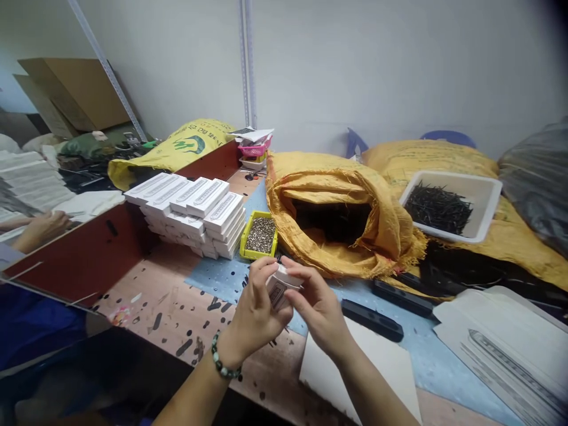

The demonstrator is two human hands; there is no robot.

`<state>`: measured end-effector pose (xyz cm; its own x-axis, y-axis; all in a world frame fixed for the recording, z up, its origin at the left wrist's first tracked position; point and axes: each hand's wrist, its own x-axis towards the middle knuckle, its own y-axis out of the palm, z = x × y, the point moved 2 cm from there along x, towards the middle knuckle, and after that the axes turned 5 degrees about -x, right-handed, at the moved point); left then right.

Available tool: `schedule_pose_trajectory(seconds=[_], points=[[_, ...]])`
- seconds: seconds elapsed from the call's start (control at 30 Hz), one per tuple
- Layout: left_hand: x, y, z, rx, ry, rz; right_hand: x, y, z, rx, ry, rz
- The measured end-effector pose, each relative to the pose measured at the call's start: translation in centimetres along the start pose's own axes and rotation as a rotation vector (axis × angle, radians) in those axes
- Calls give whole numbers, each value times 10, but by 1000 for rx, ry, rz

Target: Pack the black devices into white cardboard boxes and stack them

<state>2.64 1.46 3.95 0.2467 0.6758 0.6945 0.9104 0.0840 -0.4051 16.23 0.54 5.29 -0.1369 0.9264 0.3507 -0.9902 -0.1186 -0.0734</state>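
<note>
Both my hands meet over the table's front middle, gripping a small white box [281, 286] end-on. My left hand [256, 313], with a green bead bracelet on its wrist, wraps its fingers round the box's left side. From the right, my right hand [316, 307] pinches the box's top end with fingertips. Just behind the box sits a yellow tray [260, 236] filled with small metal screws. A stack of long white boxes [195, 213] stands left of that tray.
An open yellow woven sack [341, 219] lies behind my hands. A white tub [452, 205] of black nails rests on another sack at right. Black bars [371, 318] and flat white box blanks [510, 343] lie right. A red divider [89, 254] separates another person's hand [42, 228].
</note>
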Motion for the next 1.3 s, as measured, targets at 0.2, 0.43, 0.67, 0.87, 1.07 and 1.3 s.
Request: schedule_pose_trajectory(seconds=[0.2,0.43,0.67,0.87,1.07,1.3], points=[[11,10,-2,-24,-65,-1,2,-4,-7,-128,-61,-54],[28,2,-14,286,-107,99,29,-31,-15,57,43,-354],[107,-73,51,888,-340,-60,-13,-91,-22,-300,68,-361],[121,-80,86,1002,-422,-166,-75,-159,-34,-456,224,-581],[114,-74,83,984,-424,-143,-123,-210,-24,-677,272,-791],[91,-41,-1,478,-140,-213,-162,-251,-15,-1108,225,-875]])
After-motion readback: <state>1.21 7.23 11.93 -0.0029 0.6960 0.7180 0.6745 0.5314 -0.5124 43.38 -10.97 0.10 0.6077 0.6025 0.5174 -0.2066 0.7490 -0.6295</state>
